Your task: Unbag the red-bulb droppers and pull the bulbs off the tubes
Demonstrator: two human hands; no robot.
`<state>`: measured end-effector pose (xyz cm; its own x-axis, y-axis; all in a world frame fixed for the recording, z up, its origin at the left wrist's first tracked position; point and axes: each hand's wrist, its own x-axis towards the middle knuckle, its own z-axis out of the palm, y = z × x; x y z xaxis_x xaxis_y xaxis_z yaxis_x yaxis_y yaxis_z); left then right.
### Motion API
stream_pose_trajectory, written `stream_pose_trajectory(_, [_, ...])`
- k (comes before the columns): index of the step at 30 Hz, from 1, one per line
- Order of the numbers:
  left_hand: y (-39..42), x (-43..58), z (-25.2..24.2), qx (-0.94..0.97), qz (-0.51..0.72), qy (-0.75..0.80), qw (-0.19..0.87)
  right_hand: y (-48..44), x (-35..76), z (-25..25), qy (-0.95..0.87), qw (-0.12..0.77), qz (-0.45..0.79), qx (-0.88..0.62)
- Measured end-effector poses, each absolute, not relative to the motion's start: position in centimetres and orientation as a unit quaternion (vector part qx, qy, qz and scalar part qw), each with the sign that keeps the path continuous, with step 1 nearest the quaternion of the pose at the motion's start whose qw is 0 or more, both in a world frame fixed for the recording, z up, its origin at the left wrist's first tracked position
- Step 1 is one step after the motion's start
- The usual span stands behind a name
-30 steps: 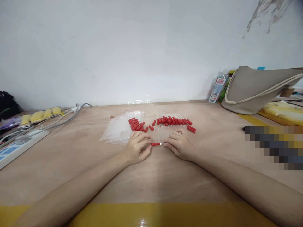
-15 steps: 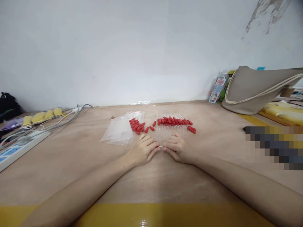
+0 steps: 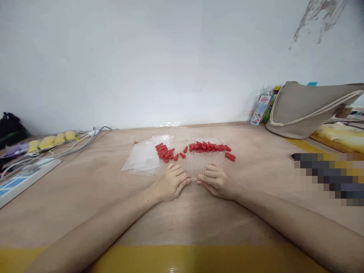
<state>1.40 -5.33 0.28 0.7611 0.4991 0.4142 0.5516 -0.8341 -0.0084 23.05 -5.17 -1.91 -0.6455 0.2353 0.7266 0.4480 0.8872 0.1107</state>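
A thin clear glass dropper tube (image 3: 193, 179) lies level between my two hands. The fingers of my left hand (image 3: 174, 182) are pinched round its left end. At the other end, my right hand (image 3: 216, 182) grips it with thumb and fingers; both tube ends are hidden. Just beyond my hands is a row of bare clear dropper tubes (image 3: 196, 161), side by side. Behind them lie several droppers with red rubber bulbs (image 3: 209, 146), bulbs towards me and pale stems pointing away. Loose red rubber bulbs (image 3: 163, 152) are heaped farther left.
Clear plastic bags (image 3: 142, 159) lie partly under the loose bulbs. A power strip (image 3: 27, 182) with cables is at the left, near yellow packets (image 3: 47, 142). A bottle (image 3: 260, 108), a grey bag (image 3: 309, 110) and a yellow pack (image 3: 341, 135) stand at the right by the wall.
My hands have drawn slightly apart, so more of the clear tube shows between them. Both have come a little closer to me. The rows of droppers look unchanged.
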Motion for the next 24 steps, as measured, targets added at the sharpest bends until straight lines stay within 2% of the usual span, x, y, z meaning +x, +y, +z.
stream_pose_trajectory(10, [-5.5,1.2,0.2,-0.941,-0.189,-0.273,0.059,-5.5,23.6,-1.2,-0.892,0.374,-0.212,-0.142])
stream_pose_trajectory(17, [-5.5,0.7,-0.1,-0.932,-0.200,-0.302,-0.008,-5.2,24.4,-1.2,-0.896,0.367,-0.217,-0.121])
stream_pose_trajectory(19, [-5.2,-0.1,-0.2,-0.915,-0.243,-0.321,-0.022,-4.8,25.1,-1.3,-0.891,0.374,-0.210,-0.153])
stream_pose_trajectory(24, [-4.1,-1.7,1.1,-0.855,-0.350,-0.382,-0.018,-3.2,26.1,-1.8,-0.823,0.419,-0.140,-0.357])
